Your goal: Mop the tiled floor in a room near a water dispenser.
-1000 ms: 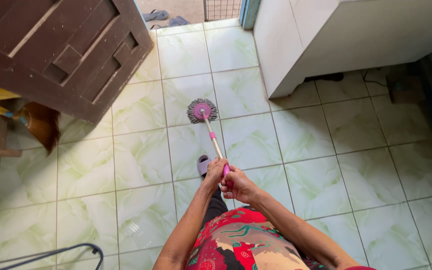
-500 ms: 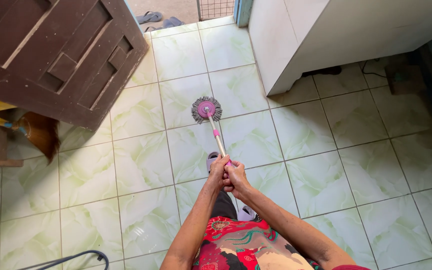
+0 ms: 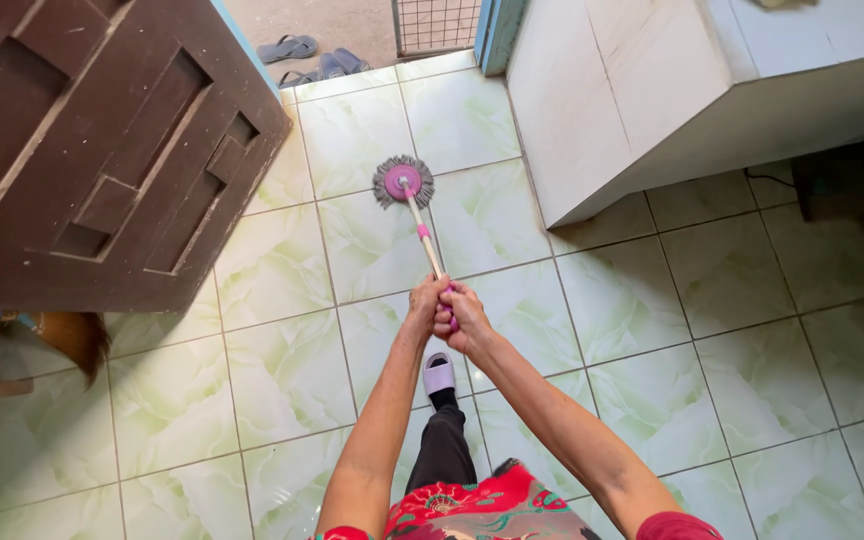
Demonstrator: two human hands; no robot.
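From the head view I look straight down at my two arms stretched forward over a pale green tiled floor (image 3: 282, 370). My left hand (image 3: 425, 303) and right hand (image 3: 462, 318) are both curled closed around the top of the mop handle (image 3: 422, 232), the two fists touching, the right one slightly nearer to me and covering the pink grip at the end. The handle slants away from me to the mop head (image 3: 403, 181), a round grey fringe with a pink disc in the middle, lying flat on a tile near the doorway.

To mop well from here I judge that I should keep both fists firm but not locked, hold the head flat so the whole fringe touches the tile, and work in overlapping strokes along the grout lines — steering wide of the dark wooden door (image 3: 102, 150) on my left and the corner of the white cabinet (image 3: 602, 120) on my right, since the head sits between them.

One slipper (image 3: 439, 374) on my foot shows below the hands; the other foot is hidden behind my clothing. I cannot see my fingertips — they wrap under the handle. The sandals (image 3: 310, 56) beyond the threshold are small and partly cut off, and the brownish thing at the left edge under the door is too cropped to identify. Whether the floor is wet I cannot tell.
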